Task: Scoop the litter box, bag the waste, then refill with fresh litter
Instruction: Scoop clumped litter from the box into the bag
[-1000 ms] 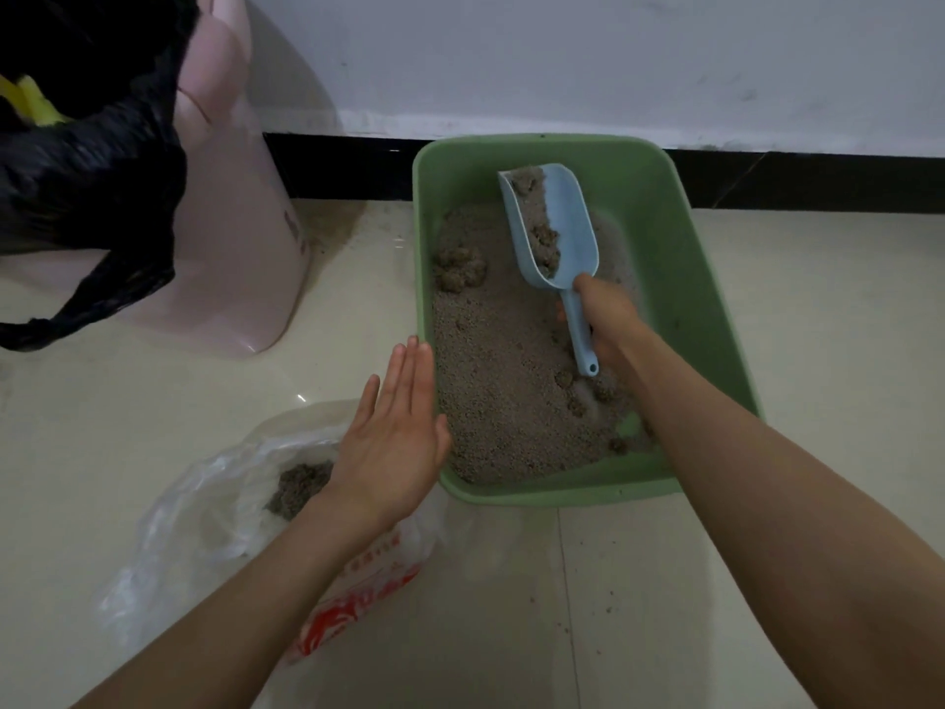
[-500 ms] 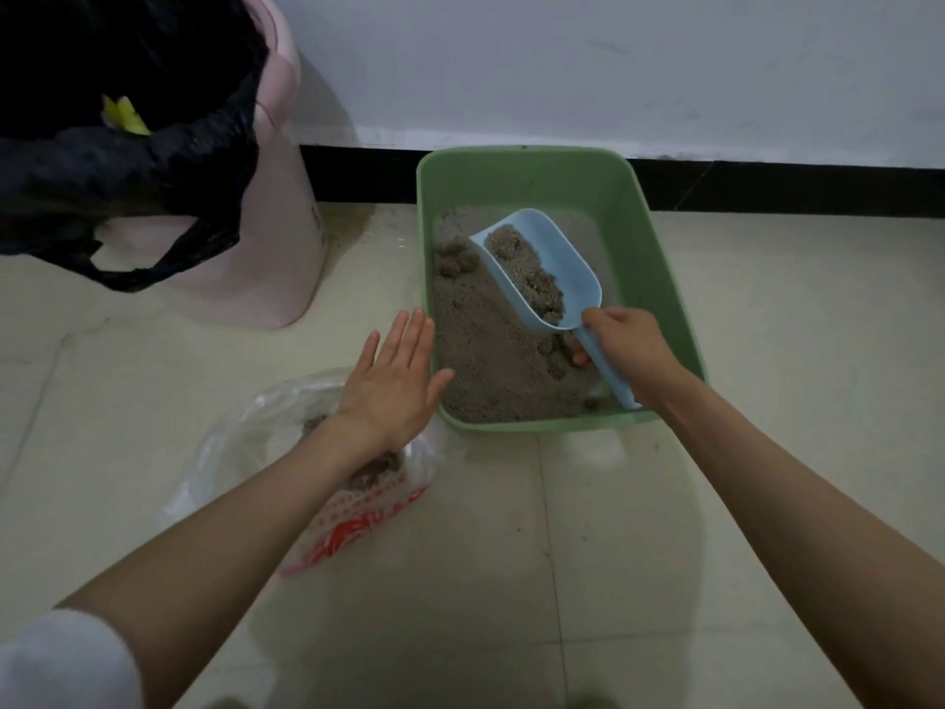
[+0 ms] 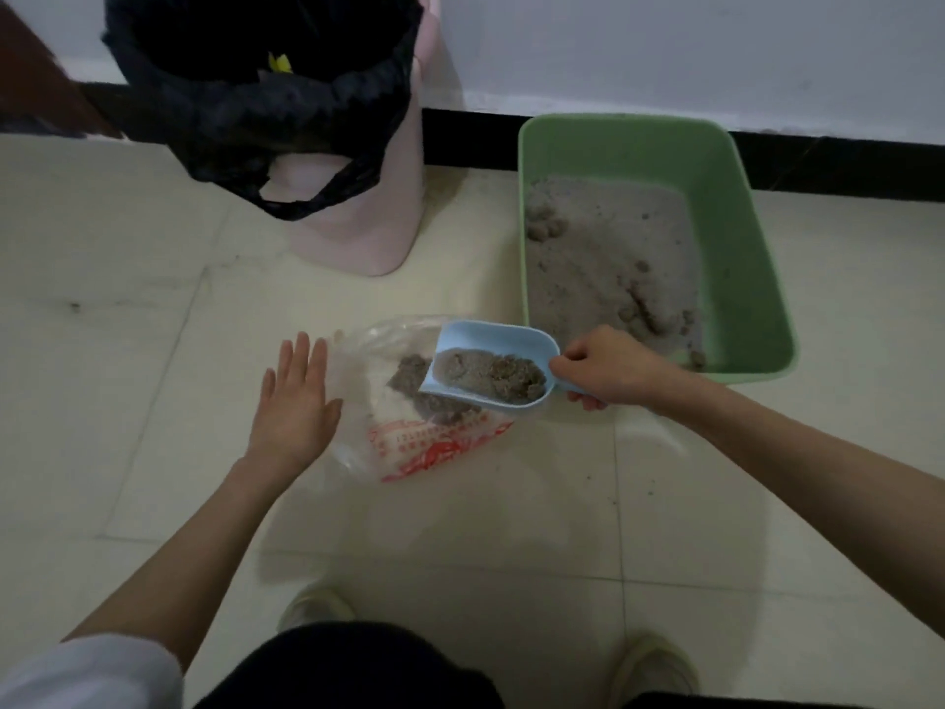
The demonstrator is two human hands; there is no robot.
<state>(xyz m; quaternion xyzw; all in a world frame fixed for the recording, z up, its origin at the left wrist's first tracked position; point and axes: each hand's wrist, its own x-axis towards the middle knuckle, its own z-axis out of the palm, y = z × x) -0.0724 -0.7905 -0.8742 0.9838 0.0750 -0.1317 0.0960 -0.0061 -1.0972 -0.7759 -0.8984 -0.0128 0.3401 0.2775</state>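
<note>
My right hand point(image 3: 608, 368) grips the handle of a light blue scoop point(image 3: 493, 368) loaded with clumped grey litter. The scoop hangs level over a clear plastic bag point(image 3: 409, 432) with red print, which lies on the floor and holds a dark pile of waste point(image 3: 409, 376). My left hand point(image 3: 294, 401) lies flat with straight fingers at the bag's left edge. The green litter box point(image 3: 736, 237) stands to the right against the wall, with grey litter and a few clumps in it.
A pink bin point(image 3: 358, 217) lined with a black bag point(image 3: 266, 94) stands at the back left by the wall. The floor is pale tile. My knees and two light shoes show at the bottom edge.
My right hand lifted the loaded scoop out of the litter box and carried it left over the plastic bag. My left hand stayed flat by the bag.
</note>
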